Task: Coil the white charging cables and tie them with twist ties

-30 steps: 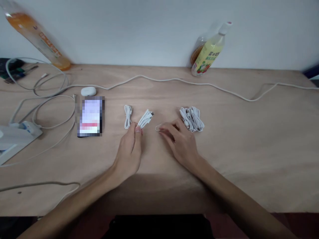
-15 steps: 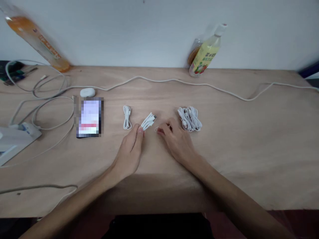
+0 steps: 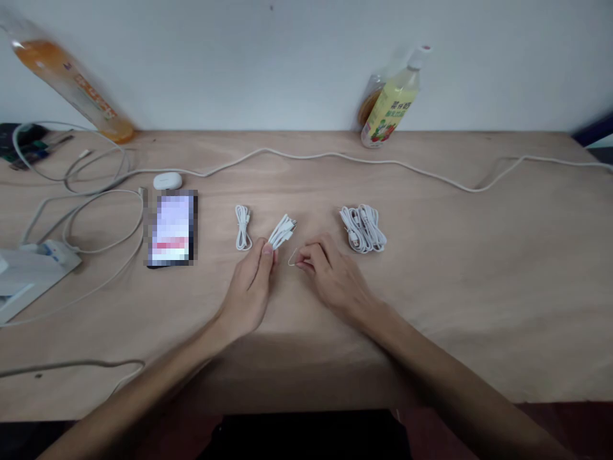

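**Held white cable (image 3: 280, 232) folded; thin white loop (image 3: 289, 261) apart from it**

Head view. The held white cable is taken as landmark; all places are given from it.

State of work: folding looks complete, judged from the compact lengths and the plug ends gathered at the far end. No band can be seen around the folds; whether one is hidden under the fingers cannot be told. The thin white loop has not been put round the folds. A single coil (image 3: 242, 228), to the left of the landmark, and a coil cluster (image 3: 363, 229), well to its right, are laid out neatly bundled on the wooden surface (image 3: 454, 281).

Grip: the landmark's near end is pinched by the left hand (image 3: 246, 291), thumb on top, grip narrow, with the folds projecting forward and to the right. The thin white loop, just right of the landmark's near end, is pinched between the fingertips of the right hand (image 3: 338, 278); this grip is narrow too, and the landmark is not touched by it.

Also noted: a phone (image 3: 171, 223), screen blurred, well left of the landmark, beyond the single coil.
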A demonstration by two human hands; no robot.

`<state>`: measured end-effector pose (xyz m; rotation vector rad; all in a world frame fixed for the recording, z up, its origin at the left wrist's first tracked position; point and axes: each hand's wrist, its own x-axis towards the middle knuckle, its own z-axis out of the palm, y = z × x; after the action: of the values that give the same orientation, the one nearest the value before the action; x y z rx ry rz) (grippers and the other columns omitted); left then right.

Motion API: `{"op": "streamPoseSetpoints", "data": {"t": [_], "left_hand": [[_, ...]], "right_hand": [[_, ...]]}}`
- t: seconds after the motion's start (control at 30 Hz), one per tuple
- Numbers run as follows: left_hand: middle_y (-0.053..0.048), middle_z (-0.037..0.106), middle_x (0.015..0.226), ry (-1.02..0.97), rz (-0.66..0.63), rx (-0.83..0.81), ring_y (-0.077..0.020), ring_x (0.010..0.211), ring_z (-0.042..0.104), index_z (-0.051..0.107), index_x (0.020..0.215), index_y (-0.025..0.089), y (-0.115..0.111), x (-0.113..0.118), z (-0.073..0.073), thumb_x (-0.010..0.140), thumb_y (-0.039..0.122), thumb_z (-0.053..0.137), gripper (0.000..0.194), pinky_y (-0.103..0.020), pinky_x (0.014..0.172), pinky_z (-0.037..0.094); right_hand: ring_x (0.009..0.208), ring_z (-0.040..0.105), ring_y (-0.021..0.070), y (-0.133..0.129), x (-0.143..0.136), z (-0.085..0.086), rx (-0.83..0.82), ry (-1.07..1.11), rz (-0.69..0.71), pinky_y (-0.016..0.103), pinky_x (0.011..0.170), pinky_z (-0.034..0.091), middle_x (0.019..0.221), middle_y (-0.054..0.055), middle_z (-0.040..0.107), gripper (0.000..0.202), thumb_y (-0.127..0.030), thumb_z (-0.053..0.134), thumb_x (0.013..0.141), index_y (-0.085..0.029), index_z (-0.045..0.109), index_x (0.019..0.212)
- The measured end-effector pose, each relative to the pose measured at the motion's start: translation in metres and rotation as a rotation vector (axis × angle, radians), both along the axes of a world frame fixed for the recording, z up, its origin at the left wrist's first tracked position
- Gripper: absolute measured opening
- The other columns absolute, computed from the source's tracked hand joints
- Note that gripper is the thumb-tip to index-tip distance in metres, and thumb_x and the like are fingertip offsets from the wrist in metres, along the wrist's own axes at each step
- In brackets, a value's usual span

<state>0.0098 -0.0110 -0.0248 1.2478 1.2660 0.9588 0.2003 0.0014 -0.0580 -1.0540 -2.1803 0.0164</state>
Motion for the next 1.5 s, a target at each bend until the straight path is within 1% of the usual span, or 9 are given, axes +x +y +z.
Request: {"op": "streamPoseSetpoints", "data": {"t": [0.1,0.23,0.33,0.47,0.7,0.93,1.07,1.27,1.5], "left_hand": [[0.001,0.051,0.074,-0.032,-0.04,0.005,-0.0165,0.068,0.045,0.054,0.081,0.022,0.001,0.0,-0.002,0.113,0.05,0.049,0.042,-0.031,0.062,0.036],[0.002,0.052,0.075,-0.325,-0.074,-0.159,-0.0139,0.064,0.045,0.057,0.081,0.021,0.004,0.001,-0.001,0.103,0.059,0.065,0.044,-0.028,0.058,0.035],[0.001,0.055,0.079,-0.46,-0.068,-0.28,-0.0109,0.062,0.044,0.06,0.082,0.019,0.004,0.002,0.005,0.094,0.056,0.078,0.043,-0.025,0.056,0.032],[0.002,0.054,0.076,-0.551,-0.052,-0.353,-0.0095,0.06,0.044,0.06,0.079,0.017,0.002,0.003,0.011,0.092,0.049,0.082,0.041,-0.023,0.054,0.033],[0.003,0.052,0.074,-0.596,-0.068,-0.38,-0.0094,0.061,0.046,0.061,0.077,0.017,0.003,0.005,0.009,0.087,0.05,0.088,0.044,-0.021,0.052,0.035],[0.002,0.053,0.075,-0.611,-0.027,-0.373,-0.0101,0.064,0.047,0.061,0.077,0.017,0.003,0.006,0.007,0.083,0.052,0.092,0.046,-0.021,0.053,0.037],[0.001,0.054,0.077,-0.611,-0.025,-0.348,-0.0109,0.065,0.047,0.061,0.077,0.017,0.003,0.006,0.007,0.086,0.049,0.09,0.044,-0.022,0.055,0.039],[0.0,0.053,0.08,-0.558,-0.036,-0.3,-0.0129,0.068,0.049,0.06,0.079,0.018,0.004,0.006,0.005,0.099,0.045,0.076,0.037,-0.025,0.058,0.043],[0.001,0.053,0.08,-0.576,-0.06,-0.286,-0.0128,0.069,0.05,0.061,0.08,0.018,0.004,0.005,0.003,0.097,0.047,0.078,0.038,-0.025,0.059,0.045]], "right_hand": [[0.08,0.065,0.018,-0.004,-0.002,0.003,0.034,0.054,0.055,0.029,0.066,0.053,0.096,0.008,0.069,0.027,-0.021,0.046,0.116,-0.017,0.068,0.1],[0.083,0.066,0.0178,-0.009,0.0,0.007,0.047,0.067,0.114,0.028,0.067,0.054,0.096,0.007,0.07,0.018,-0.016,0.052,0.113,-0.019,0.067,0.104],[0.084,0.066,0.0177,-0.01,0.0,0.008,0.053,0.078,0.137,0.028,0.067,0.054,0.096,0.006,0.07,0.016,-0.016,0.053,0.113,-0.019,0.066,0.103],[0.083,0.067,0.0171,-0.011,-0.001,0.008,0.079,0.099,0.144,0.028,0.066,0.054,0.096,0.007,0.071,0.015,-0.015,0.053,0.113,-0.017,0.065,0.102],[0.084,0.068,0.017,-0.011,-0.001,0.008,0.082,0.063,0.141,0.028,0.066,0.055,0.095,0.006,0.072,0.019,-0.017,0.049,0.114,-0.019,0.065,0.103],[0.083,0.067,0.0169,-0.012,-0.002,0.009,0.081,0.026,0.128,0.028,0.067,0.055,0.094,0.006,0.07,0.02,-0.016,0.048,0.114,-0.019,0.064,0.102],[0.083,0.068,0.0179,-0.012,-0.003,0.011,0.081,0.018,0.112,0.029,0.068,0.055,0.094,0.007,0.07,0.017,-0.015,0.051,0.113,-0.018,0.064,0.102],[0.077,0.067,0.0168,-0.013,-0.004,0.014,0.088,0.005,0.081,0.028,0.065,0.055,0.089,0.006,0.07,0.02,-0.013,0.05,0.113,-0.018,0.064,0.099],[0.079,0.067,0.0165,-0.013,-0.004,0.013,0.111,0.013,0.078,0.029,0.063,0.053,0.09,0.006,0.071,0.023,-0.018,0.046,0.116,-0.018,0.063,0.1]]}}
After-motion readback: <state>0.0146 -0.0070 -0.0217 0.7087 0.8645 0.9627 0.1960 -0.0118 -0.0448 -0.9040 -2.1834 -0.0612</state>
